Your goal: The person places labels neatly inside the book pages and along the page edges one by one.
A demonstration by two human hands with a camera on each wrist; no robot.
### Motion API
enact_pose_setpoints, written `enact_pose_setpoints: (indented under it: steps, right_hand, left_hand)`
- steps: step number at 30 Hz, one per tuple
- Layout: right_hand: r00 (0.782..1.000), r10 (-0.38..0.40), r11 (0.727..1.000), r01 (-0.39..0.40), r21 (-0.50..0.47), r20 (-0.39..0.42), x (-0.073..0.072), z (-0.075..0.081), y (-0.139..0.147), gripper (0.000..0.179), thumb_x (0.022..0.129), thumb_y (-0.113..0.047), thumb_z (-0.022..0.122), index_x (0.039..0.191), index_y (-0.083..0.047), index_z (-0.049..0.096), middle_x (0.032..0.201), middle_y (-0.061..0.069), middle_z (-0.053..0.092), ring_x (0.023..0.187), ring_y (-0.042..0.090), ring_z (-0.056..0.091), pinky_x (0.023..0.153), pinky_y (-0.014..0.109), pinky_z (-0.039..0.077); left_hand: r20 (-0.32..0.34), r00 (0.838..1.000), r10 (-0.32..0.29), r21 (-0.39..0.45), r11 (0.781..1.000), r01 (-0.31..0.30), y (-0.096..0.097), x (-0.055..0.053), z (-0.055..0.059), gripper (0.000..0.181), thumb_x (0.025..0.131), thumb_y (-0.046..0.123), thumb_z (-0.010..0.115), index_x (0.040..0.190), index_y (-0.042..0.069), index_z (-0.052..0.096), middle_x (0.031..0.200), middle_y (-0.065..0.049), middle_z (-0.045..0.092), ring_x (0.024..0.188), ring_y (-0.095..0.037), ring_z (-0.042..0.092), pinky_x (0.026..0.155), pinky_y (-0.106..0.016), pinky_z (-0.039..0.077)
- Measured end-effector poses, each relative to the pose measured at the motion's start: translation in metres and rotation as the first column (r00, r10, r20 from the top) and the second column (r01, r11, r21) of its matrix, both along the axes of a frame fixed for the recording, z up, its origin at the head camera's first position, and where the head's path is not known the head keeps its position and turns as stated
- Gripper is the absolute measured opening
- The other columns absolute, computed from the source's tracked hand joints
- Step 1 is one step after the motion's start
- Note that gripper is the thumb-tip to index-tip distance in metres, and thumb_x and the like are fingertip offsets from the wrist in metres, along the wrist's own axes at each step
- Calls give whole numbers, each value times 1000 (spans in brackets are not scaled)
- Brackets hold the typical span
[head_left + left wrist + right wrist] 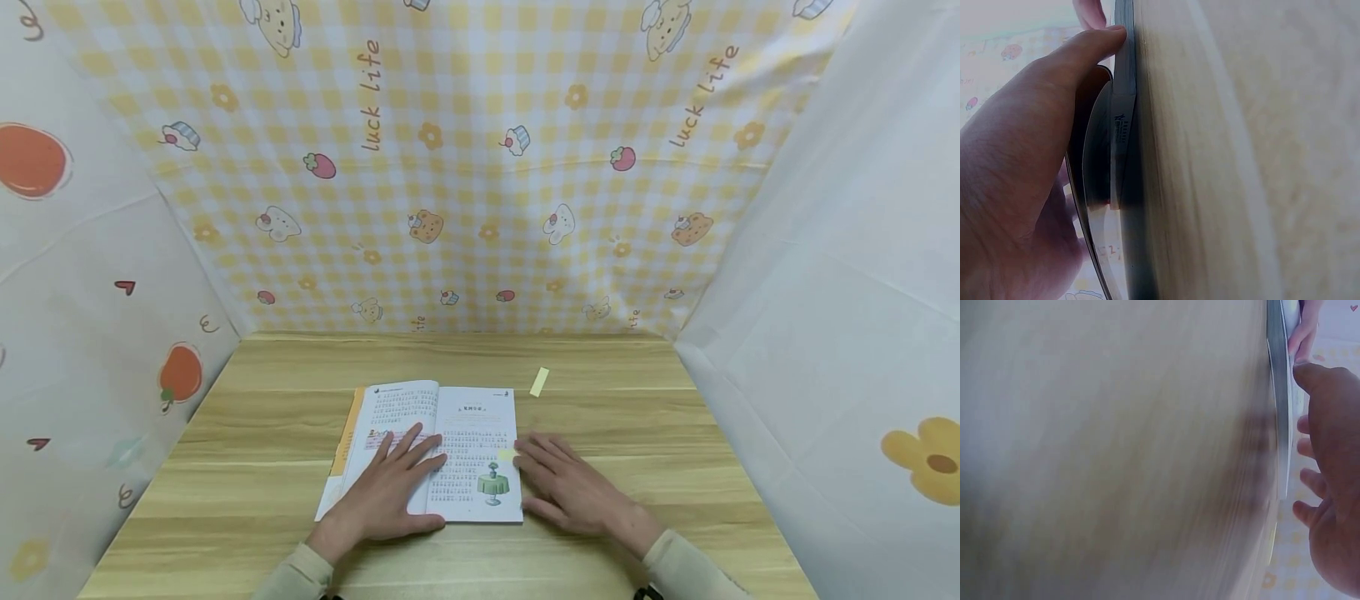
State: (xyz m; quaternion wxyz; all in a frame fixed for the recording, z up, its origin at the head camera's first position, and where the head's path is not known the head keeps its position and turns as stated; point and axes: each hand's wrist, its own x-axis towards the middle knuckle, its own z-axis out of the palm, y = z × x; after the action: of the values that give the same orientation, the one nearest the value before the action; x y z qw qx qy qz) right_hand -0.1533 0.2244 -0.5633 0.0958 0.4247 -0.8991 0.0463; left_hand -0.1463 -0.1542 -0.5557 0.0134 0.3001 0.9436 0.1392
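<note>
An open book [472,417] lies on the wooden table, its printed pages facing up. My left hand [390,492] rests with spread fingers across the left page and the fold, the thumb lying near the book's lower edge. In the left wrist view, that thumb [1094,50] lies over the edge of the page block. My right hand [566,483] is at the book's right edge, its fingers extended toward the page. Beside its fingertips a small pale yellow sticky note [506,455] lies on the right page, above a picture of a green-clothed table. Whether the fingertips touch the note cannot be told.
A pale yellow paper strip [539,382] lies on the table [637,400] beyond the book's upper right corner. A yellow checked cloth [465,183] hangs at the table's back, with white cloths on both sides.
</note>
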Motion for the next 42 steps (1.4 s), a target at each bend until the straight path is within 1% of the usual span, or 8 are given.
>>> enact_pose_setpoints:
  steps: [3, 8, 12, 15, 22, 29, 33, 42]
  right_hand:
    - [999, 42, 999, -42, -15, 0, 2, 3, -4, 68, 113, -59, 61, 160, -10, 62, 175, 15, 54, 165, 40, 49, 133, 60, 44]
    - [993, 114, 992, -114, -50, -6, 6, 5, -14, 68, 111, -63, 63, 154, -11, 68, 167, 11, 63, 159, 34, 57, 130, 56, 50]
    - [988, 151, 985, -152, -77, -23, 8, 4, -21, 64, 108, -63, 68, 148, -14, 71, 160, 8, 68, 153, 29, 62, 128, 52, 52]
    - [986, 165, 982, -167, -84, -28, 10, 2, -24, 61, 106, -63, 70, 145, -15, 73, 159, 7, 68, 150, 28, 63, 128, 49, 53]
    - [987, 157, 985, -158, -67, -17, 13, 1, -26, 63, 104, -67, 71, 145, -18, 73, 162, 7, 66, 152, 27, 61, 128, 48, 53]
    - [989, 148, 987, -149, -58, -24, 13, -1, -26, 68, 102, -71, 71, 146, -20, 72, 163, 6, 65, 152, 26, 60, 128, 47, 53]
    - [988, 152, 987, -154, -55, -34, 12, -2, -26, 64, 103, -69, 72, 145, -20, 72, 162, 6, 65, 152, 26, 61, 128, 47, 53]
    - [987, 155, 986, -158, -61, -44, 11, -3, -26, 52, 106, -56, 75, 143, -19, 73, 159, 5, 67, 150, 25, 62, 125, 47, 55]
  left_hand:
    - [-1, 1000, 0, 1, 1000, 0, 0, 0, 1, 93, 92, 79, 76, 163, 21, 62, 182, -4, 45, 176, -40, 27, 139, -75, 25]
    - [-6, 1000, -2, 3, 1000, 2, 0, 1, 3, 92, 92, 78, 77, 162, 20, 62, 182, -5, 46, 176, -40, 28, 139, -76, 26]
    - [-10, 1000, -5, -2, 1000, 5, 1, 1, 3, 92, 92, 78, 77, 162, 20, 63, 181, -5, 47, 176, -41, 28, 138, -76, 27]
    - [-9, 1000, -3, -4, 1000, 3, 1, 0, 2, 92, 92, 79, 77, 162, 21, 63, 181, -4, 47, 176, -40, 29, 138, -76, 27]
    - [-15, 1000, -4, -9, 1000, 3, 0, 0, 0, 93, 92, 80, 75, 162, 21, 62, 181, -4, 46, 176, -40, 28, 139, -75, 27]
    - [-11, 1000, 1, 0, 1000, -1, 0, 1, 0, 93, 92, 79, 76, 162, 21, 62, 182, -4, 46, 176, -40, 28, 139, -75, 26]
    - [-5, 1000, 3, 2, 1000, -3, 0, 1, 0, 92, 92, 79, 76, 162, 21, 62, 182, -4, 46, 176, -40, 27, 139, -75, 26]
    - [-4, 1000, 2, 7, 1000, -2, 0, 1, 0, 92, 92, 79, 76, 162, 21, 63, 182, -4, 46, 176, -40, 28, 139, -75, 26]
